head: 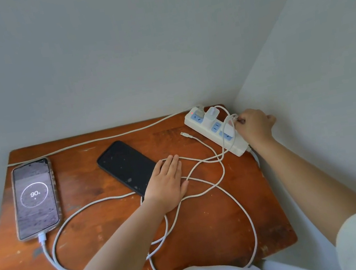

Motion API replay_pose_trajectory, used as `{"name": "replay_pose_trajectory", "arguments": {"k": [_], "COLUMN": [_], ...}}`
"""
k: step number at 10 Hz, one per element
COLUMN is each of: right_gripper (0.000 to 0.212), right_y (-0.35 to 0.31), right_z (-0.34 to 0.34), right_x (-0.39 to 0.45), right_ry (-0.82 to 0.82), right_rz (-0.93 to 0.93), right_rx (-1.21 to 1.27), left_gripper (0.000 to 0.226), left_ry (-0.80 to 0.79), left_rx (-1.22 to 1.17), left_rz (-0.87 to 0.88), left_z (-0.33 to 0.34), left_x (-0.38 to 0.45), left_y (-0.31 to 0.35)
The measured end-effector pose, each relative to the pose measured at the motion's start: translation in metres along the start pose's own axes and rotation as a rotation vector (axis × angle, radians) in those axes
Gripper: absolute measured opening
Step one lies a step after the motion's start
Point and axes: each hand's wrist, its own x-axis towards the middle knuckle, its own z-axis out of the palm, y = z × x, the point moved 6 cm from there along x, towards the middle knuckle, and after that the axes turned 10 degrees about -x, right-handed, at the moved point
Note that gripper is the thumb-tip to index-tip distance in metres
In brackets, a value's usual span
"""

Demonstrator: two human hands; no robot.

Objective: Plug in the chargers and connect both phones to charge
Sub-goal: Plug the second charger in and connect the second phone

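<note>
A lit phone [35, 198] showing 90% lies at the table's left, with a white cable [51, 255] plugged into its near end. A dark phone [127, 166] lies in the middle, screen off. My left hand [167, 184] rests flat on the table and on looped cables, touching the dark phone's near corner. The white power strip [208, 127] sits in the far right corner with one white charger [211, 113] plugged in. My right hand [256, 126] grips a second white charger [229, 126] at the strip. A loose cable plug [184, 134] lies beside the strip.
The wooden table [209, 223] stands in a corner, with grey walls behind and to the right. White cables loop across its near half. The strip's own cord [94, 140] runs along the far edge to the left.
</note>
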Motion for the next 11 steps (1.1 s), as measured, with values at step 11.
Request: {"name": "replay_pose_trajectory", "arguments": {"k": [11], "right_gripper": [0.03], "right_y": [-0.107], "right_z": [-0.001], "right_x": [-0.068], "right_ry": [-0.004], "right_rz": [-0.482], "right_rx": [0.161], "left_gripper": [0.102], "left_ry": [-0.416], "left_rx": [0.165], "left_rz": [0.169], "left_z": [-0.055], "left_x": [-0.019], "left_y": [-0.09]}}
